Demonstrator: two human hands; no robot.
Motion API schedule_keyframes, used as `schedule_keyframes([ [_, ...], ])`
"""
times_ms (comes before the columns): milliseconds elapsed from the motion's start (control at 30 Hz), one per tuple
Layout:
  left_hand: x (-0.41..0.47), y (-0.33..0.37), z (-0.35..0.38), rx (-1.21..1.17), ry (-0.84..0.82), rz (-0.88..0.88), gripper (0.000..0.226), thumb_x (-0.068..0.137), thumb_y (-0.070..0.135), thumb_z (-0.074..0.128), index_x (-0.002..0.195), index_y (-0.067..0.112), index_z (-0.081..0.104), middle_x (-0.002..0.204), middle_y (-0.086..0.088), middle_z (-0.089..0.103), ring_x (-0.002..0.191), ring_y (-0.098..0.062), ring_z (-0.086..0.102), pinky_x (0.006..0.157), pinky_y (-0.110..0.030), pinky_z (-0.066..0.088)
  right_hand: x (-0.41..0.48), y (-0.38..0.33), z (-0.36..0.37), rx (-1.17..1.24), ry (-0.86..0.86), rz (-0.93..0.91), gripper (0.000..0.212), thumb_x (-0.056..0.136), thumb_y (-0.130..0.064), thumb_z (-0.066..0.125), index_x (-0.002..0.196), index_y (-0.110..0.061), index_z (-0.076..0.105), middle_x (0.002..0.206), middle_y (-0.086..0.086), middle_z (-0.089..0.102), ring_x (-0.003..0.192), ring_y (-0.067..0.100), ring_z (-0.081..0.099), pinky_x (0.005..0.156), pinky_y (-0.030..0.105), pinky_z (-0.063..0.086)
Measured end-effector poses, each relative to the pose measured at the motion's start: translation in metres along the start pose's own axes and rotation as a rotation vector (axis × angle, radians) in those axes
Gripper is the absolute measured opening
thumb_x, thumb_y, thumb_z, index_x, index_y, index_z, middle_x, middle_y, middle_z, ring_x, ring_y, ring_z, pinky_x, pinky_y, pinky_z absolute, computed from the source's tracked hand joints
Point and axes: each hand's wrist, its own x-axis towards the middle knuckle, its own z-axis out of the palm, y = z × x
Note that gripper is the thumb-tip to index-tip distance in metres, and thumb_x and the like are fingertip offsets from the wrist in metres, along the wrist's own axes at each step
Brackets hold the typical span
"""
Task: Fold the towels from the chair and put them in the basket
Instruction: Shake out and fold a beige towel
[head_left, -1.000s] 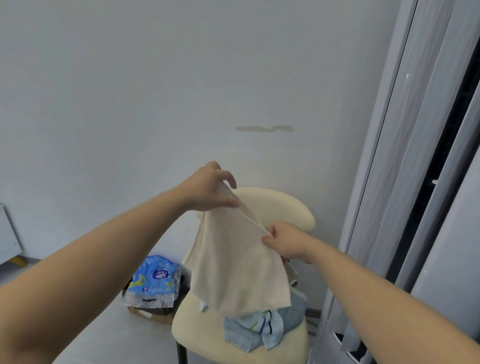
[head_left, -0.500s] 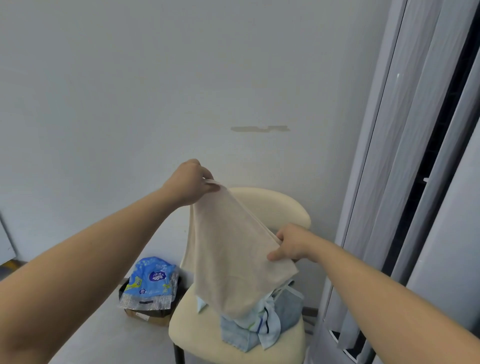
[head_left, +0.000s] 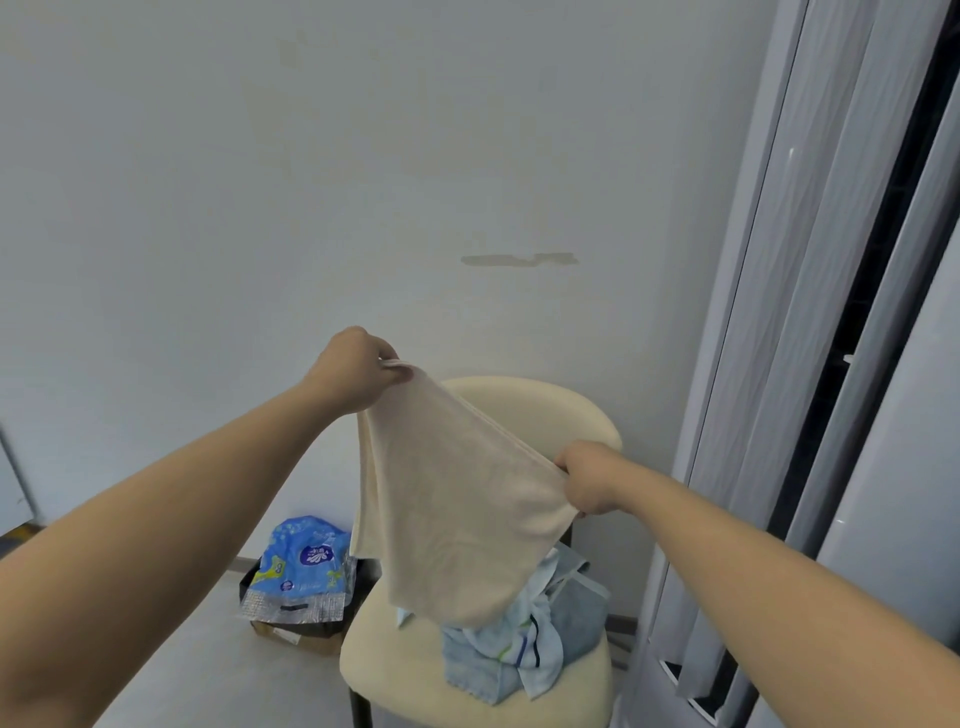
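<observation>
**towelnoob:** ok, left to right. On the floor there's a blue packet (head_left: 301, 566) sitting on a box (head_left: 291, 636). Next is the left hand (head_left: 358, 371), up high, fingers curled tight round one corner of the beige towel (head_left: 452, 509). The towel hangs in the air over the chair (head_left: 545, 410). Its top edge is pulled taut down to the right hand (head_left: 587, 483), which grips the other corner lower, in front of the backrest. The rest of the towels, a bluish pile (head_left: 524, 649), sit crumpled on the seat underneath. No basket in shot.

**linen_lurker:** so what goes wrong from here?

**towelnoob:** a few things imo. The hands are at different heights, so a fold started like that probably won't line up and comes out crooked. The bottom edge dangles right by the pile (can't tell if it touches), so it could snag a towel and drag it off the seat. And these are corner grips only, so one slip and it flops back on the heap.

**linen_lurker:** anything readable on the packet?

**towelnoob:** nope. There's a round white logo and some printing, way too small to read, so no brand. No tags showing on the towels either, just dark and green stripes on one.
</observation>
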Motion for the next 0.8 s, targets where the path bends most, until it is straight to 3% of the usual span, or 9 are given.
schedule_keyframes([
  [200,0.003,-0.016,0.005,0.002,-0.083,-0.025,0.027,0.094,0.039,0.068,0.086,0.014,0.077,0.086,-0.003,0.07,0.082,-0.02,0.065,0.074,-0.039,0.058,0.0,-0.011,-0.01,-0.297,-0.057,0.033,0.017,0.087,0.007,0.052,0.089,-0.005,0.064,0.072,0.007,0.052,0.072,0.025,0.049,0.049,0.027,0.035],
  [267,0.002,-0.021,0.005,0.05,-0.136,-0.021,0.026,0.095,0.036,0.066,0.087,0.012,0.076,0.087,-0.004,0.07,0.085,-0.022,0.064,0.075,-0.039,0.055,-0.006,-0.016,-0.016,-0.396,-0.083,0.041,0.015,0.087,0.006,0.058,0.09,-0.008,0.063,0.067,0.006,0.05,0.073,0.025,0.051,0.048,0.027,0.036],
  [333,0.003,-0.028,0.004,0.146,-0.235,-0.029,0.027,0.095,0.031,0.063,0.089,0.008,0.073,0.088,-0.009,0.071,0.084,-0.025,0.065,0.076,-0.041,0.054,-0.011,-0.019,-0.026,-0.489,-0.066,0.026,0.014,0.088,0.003,0.061,0.096,-0.006,0.067,0.079,0.01,0.062,0.084,0.028,0.062,0.061,0.031,0.05],
  [433,-0.002,-0.036,0.004,0.285,-0.37,-0.048,0.022,0.093,0.026,0.059,0.083,0.009,0.068,0.081,-0.007,0.069,0.072,-0.022,0.066,0.071,-0.037,0.054,-0.013,-0.016,-0.051,-0.377,0.217,0.02,0.027,0.089,-0.001,0.055,0.11,-0.007,0.069,0.109,0.015,0.068,0.107,0.034,0.068,0.082,0.034,0.054],
  [533,-0.013,-0.045,0.014,0.387,-0.138,-0.069,0.021,0.1,0.034,0.048,0.088,0.024,0.061,0.09,0.0,0.063,0.086,-0.025,0.062,0.069,-0.034,0.048,-0.029,-0.045,-0.064,-0.061,-0.134,-0.121,0.014,0.092,0.002,0.059,0.092,-0.005,0.071,0.082,0.012,0.069,0.085,0.027,0.075,0.074,0.035,0.059],
  [600,-0.021,-0.049,0.026,0.441,-0.21,-0.074,0.021,0.099,0.033,0.045,0.084,0.025,0.055,0.092,0.0,0.062,0.085,-0.025,0.06,0.071,-0.034,0.049,-0.04,-0.063,-0.069,0.142,-0.259,-0.188,0.015,0.094,0.005,0.06,0.089,-0.006,0.069,0.076,0.01,0.068,0.062,0.016,0.069,0.062,0.031,0.059],
  [700,-0.03,-0.051,0.042,0.4,-0.452,-0.019,0.023,0.095,0.03,0.05,0.074,0.021,0.053,0.082,0.004,0.059,0.08,-0.021,0.057,0.068,-0.032,0.044,-0.032,-0.057,-0.086,-0.276,0.061,-0.038,0.021,0.092,0.003,0.054,0.104,-0.006,0.069,0.096,0.01,0.066,0.078,0.025,0.069,0.067,0.032,0.051],
  [767,-0.029,-0.053,0.043,0.327,-0.406,-0.003,0.018,0.096,0.031,0.052,0.08,0.025,0.057,0.084,0.005,0.06,0.084,-0.02,0.058,0.068,-0.032,0.045,-0.028,-0.047,-0.085,-0.403,-0.046,0.078,0.026,0.088,0.004,0.059,0.112,0.0,0.069,0.096,0.012,0.065,0.095,0.032,0.072,0.072,0.037,0.056],
  [800,-0.028,-0.053,0.042,0.323,-0.394,-0.011,0.016,0.096,0.03,0.052,0.081,0.027,0.058,0.086,0.005,0.061,0.086,-0.021,0.059,0.07,-0.032,0.047,-0.027,-0.045,-0.082,-0.371,-0.173,0.051,0.021,0.088,0.006,0.06,0.106,0.0,0.07,0.09,0.012,0.066,0.089,0.031,0.075,0.068,0.037,0.059],
])
